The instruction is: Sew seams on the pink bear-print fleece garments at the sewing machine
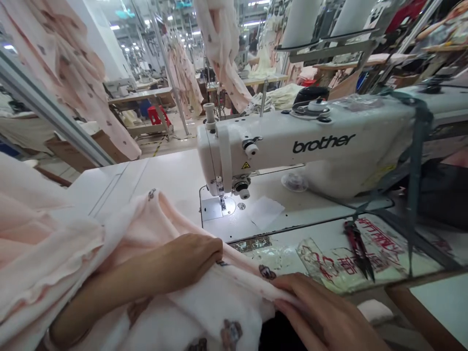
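- Two hands on one piece of pale pink fabric [153, 219], printed with small dark motifs; it lies heaped at the near left of the counter [171, 175], just short of the sewing machine [292, 141].
- Left hand [193, 256]: palm down, fingers curled over a folded edge of the cloth and pressing it flat. Forearm rests across the heap.
- Right hand [314, 312]: fingers together, pinching the same edge at the near side; fingertips partly hidden by the cloth, so the exact grip is hard to read.
- Needle and presser foot [222, 197] stand lit and bare; the edge is near but not under them.
- Risk: folded edge looks soft and lofty. Judged likely to spring open or skew between the two hands if either grip slackens, giving an uneven seam line.
- Risk: bulk of cloth hangs off the left; its weight could drag the edge sideways.
- Risk: left fingertips lead toward the needle; if they ride in with the cloth, they come close to it.
- Thread snips [360, 248] lie to the right on the counter, well apart from both hands; a loose fold could sweep them only if flung wide.
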Demonstrator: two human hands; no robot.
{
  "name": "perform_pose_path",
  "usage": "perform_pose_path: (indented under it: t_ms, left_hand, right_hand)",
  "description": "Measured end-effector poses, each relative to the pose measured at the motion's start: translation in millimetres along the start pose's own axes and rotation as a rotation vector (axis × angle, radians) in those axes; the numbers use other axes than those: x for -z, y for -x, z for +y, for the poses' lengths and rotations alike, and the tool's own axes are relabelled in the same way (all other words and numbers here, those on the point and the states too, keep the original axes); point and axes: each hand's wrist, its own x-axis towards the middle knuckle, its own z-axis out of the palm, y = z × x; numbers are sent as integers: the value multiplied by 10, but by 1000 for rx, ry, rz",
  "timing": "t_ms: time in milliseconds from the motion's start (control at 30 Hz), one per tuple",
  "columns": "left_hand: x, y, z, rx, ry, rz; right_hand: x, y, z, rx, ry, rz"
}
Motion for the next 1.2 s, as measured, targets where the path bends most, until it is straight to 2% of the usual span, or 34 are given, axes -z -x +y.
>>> perform_pose_path:
  t_ms: [67, 167, 267, 333, 433, 533, 600, 700, 767, 867, 1067, 1200]
  left_hand:
    - [45, -8, 68, 23, -69, -7]
    - [44, -63, 285, 43, -167, 106]
    - [-60, -199, 484, -14, -89, 215]
    - [-137, -289, 540, -42, -38, 206]
    - [-180, -349, 512, -62, -8, 171]
    - [-119, -320, 428, -61, 79, 128]
    - [-58, -289, 366, -20, 193, 99]
    - [10, -278, 276, 15, 358, 84]
    - [34, -294, 227, 11, 430, 72]
    - [66, -320, 193, 22, 469, 39]
    - [132, -317, 227, 45, 415, -22]
    - [130, -320, 233, 74, 482, -35]
  right_hand:
    - [26, -79, 2, -27, -20, -68]
    - [23, -224, 24, -80, 81, -141]
    - [21, -340, 84, -114, 85, -208]
    - [42, -390, 125, -74, -1, -222]
    - [111, -476, 151, -9, -100, -226]
    - [207, -629, 136, -24, -176, -282]
    - [268, -756, 121, -47, -285, -392]
    - [323, -924, 109, -98, -576, -620]
    - [333, -1001, 105, -113, -688, -701]
    - [337, -1070, 104, -95, -645, -693]
    - [389, -1139, 115, -78, -561, -670]
    - [433, -1126, 96, -63, -544, -656]
